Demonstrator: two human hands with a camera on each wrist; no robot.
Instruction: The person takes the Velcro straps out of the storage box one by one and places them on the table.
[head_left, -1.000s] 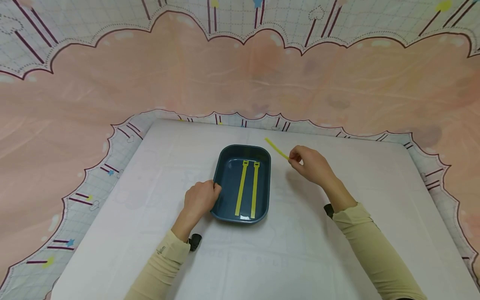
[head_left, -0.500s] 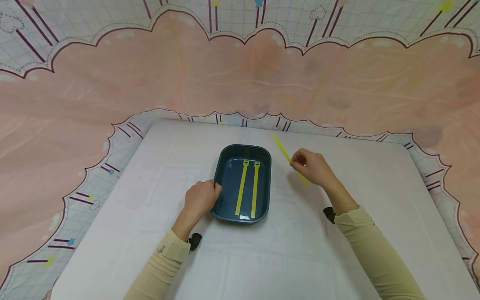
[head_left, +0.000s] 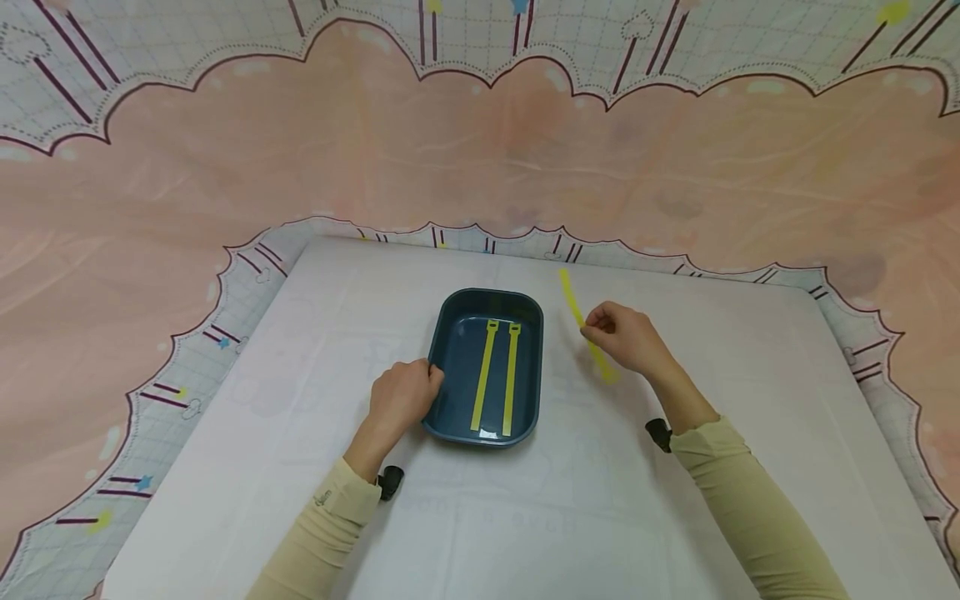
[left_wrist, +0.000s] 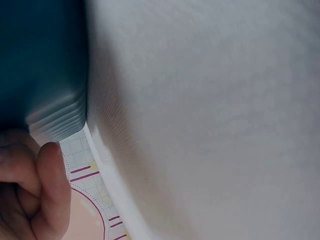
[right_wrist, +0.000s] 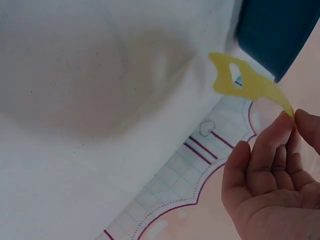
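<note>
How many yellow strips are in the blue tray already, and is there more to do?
Two strips already lie side by side in the tray. A third strip is pinched in the right hand, in the air beside the tray and not yet in it. The left hand holds the tray's left rim. No other loose strips show on the table.

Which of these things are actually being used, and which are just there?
In use:
- blue tray, gripped at its edge by left hand
- two yellow strips lying in it
- third yellow strip, pinched by right hand

Just there:
- white table cover
- pink patterned cloth
</note>
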